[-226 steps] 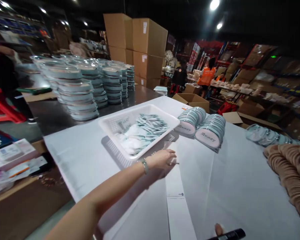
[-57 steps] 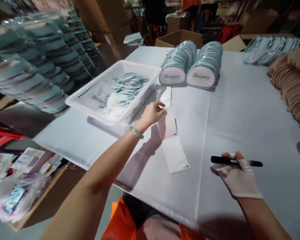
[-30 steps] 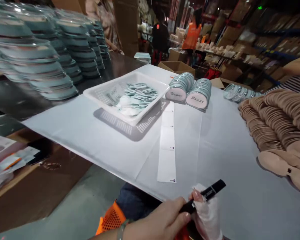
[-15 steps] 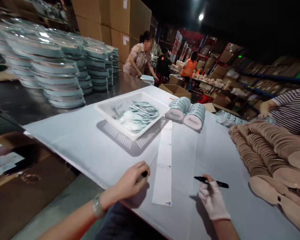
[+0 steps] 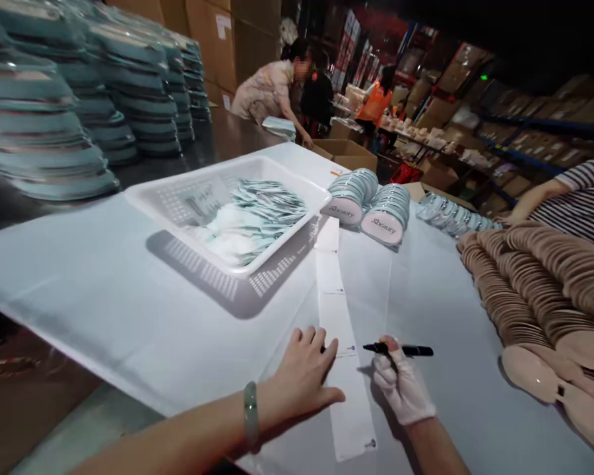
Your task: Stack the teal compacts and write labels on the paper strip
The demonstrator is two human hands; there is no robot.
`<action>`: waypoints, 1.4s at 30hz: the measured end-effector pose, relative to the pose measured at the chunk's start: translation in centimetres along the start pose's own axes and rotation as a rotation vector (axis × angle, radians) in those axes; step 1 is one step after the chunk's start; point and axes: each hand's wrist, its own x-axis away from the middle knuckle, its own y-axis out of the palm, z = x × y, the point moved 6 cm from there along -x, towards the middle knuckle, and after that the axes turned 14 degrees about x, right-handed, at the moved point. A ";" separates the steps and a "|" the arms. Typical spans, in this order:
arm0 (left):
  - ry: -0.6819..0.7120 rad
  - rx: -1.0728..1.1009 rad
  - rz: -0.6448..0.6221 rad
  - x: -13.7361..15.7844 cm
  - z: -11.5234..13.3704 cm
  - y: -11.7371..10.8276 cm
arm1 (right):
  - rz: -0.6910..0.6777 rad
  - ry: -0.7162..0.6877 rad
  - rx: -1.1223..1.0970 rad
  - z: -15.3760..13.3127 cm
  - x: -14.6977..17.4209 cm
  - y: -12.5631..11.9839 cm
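Near side of a white-covered table [image 5: 426, 284]: bare left hand [image 5: 301, 376] on a long white paper strip [image 5: 350, 422], white-gloved right hand [image 5: 400, 389] with a slim black marker [image 5: 418, 351].

Left fingers are spread, thumb over the strip; a small dark thing [image 5: 323, 349] shows between two, gripped or not I cannot tell. Right fingers are closed around the marker, its tip pointing left, just right of the strip. The paper looks light, limp and easily creased, best pressed flat or taken by its edges; the marker seems light and stiff, best held mid-barrel. The left forearm reaches in low from near left, palm down; the right from near right. Far left stands a white perforated plastic basket [image 5: 235, 271].
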 end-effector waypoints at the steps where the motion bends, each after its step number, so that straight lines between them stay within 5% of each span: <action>1: -0.013 0.024 -0.003 0.0 0.1 0.2 | 0.030 0.026 0.009 0.2 0.2 0.0; 4: -0.019 0.086 -0.005 0.1 -0.2 0.0 | 0.087 -0.011 0.107 0.2 1.3 -0.6; 12: -0.031 0.004 -0.031 0.6 -0.4 0.3 | 0.052 -0.413 0.528 -0.5 2.9 0.1; 14: -0.041 -0.003 -0.026 0.6 -0.4 0.6 | 0.041 -0.366 0.513 0.1 2.8 0.5; 19: -0.020 0.030 -0.038 0.7 -0.5 0.4 | -0.262 0.012 0.416 2.9 2.5 1.7; 26: -0.025 0.029 -0.047 0.6 -0.8 0.3 | -0.216 -0.224 0.489 3.1 1.4 0.8; 33: -0.034 0.007 -0.070 0.5 -0.8 0.5 | -0.087 -0.296 0.390 2.2 1.6 1.6; 39: -0.023 0.021 -0.053 0.6 -0.8 0.3 | -0.150 -0.292 0.549 4.3 1.1 1.4; 42: -0.022 0.016 -0.049 0.6 -0.8 0.3 | -0.087 -0.454 0.655 3.8 1.1 1.6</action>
